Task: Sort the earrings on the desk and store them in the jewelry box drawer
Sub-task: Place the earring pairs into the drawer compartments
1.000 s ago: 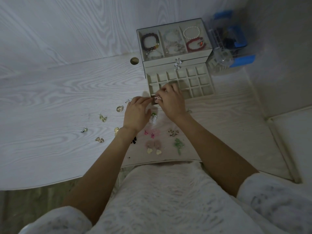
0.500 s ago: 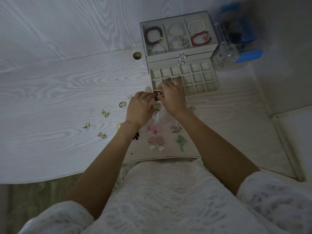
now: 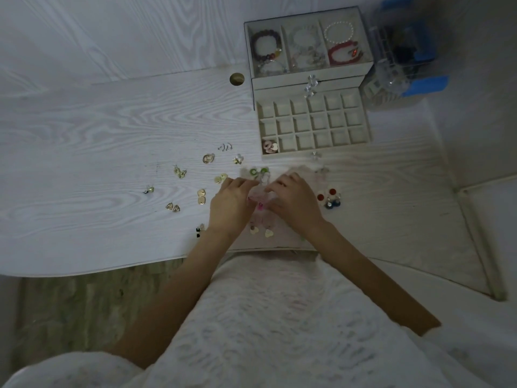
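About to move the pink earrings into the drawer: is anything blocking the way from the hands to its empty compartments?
Nothing visible blocks it. The drawer is pulled open, only its near-left compartment filled; green earrings lie flat between.

both bare forearms reached forward from white sleeves and converged just in front of the jewelry box drawer (image 3: 313,123). the left hand (image 3: 229,204) lay palm down, fingers curled inward toward the right. the right hand (image 3: 293,200) sat just beside it, knuckles up, fingers bent toward the left. the fingertips of the 2 hands nearly met; their grip was blurred.
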`<state>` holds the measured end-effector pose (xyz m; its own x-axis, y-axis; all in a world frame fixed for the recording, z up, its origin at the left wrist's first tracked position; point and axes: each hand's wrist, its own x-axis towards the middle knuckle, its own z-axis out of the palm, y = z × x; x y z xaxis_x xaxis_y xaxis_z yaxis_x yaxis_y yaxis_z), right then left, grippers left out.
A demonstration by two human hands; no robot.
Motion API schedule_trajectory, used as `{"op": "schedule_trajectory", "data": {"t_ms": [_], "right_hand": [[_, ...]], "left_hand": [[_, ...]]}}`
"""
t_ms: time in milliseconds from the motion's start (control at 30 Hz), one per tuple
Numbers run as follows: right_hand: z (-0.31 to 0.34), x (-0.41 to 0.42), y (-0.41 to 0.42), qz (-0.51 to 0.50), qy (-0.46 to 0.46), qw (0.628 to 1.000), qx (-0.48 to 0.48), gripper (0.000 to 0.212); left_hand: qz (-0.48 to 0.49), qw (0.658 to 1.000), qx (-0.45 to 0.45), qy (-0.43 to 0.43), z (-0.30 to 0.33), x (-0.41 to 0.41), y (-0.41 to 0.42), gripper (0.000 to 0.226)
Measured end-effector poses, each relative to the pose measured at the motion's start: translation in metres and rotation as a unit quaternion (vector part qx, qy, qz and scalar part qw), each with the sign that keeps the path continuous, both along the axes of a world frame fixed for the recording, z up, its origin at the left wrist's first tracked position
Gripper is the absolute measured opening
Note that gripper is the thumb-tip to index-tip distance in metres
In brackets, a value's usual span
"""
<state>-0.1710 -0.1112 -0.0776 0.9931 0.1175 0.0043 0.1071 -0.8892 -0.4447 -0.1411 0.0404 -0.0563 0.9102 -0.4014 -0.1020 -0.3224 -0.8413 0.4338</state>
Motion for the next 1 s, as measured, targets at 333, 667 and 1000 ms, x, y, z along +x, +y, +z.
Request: {"op": "schedule_trajectory", "data": {"t_ms": [333, 667, 1000], "right_hand": [[0.013, -0.006, 0.000, -0.078, 0.060, 0.990, 0.105, 0.012], [0.041, 0.055, -0.046, -0.214, -0.016, 0.964, 0.158, 0.010], [0.022, 0.084, -0.048, -0.181, 0.061, 0.981, 0.038, 0.019]], "left_hand": [[0.003, 0.999, 0.029, 0.045, -0.003, 0.001, -0.006, 0.021], [-0.009, 0.997, 0.034, 0.074, -0.007, 0.007, -0.007, 0.024], [-0.039, 0.998, -0.053, -0.002, -0.012, 0.008, 0.005, 0.007]]}}
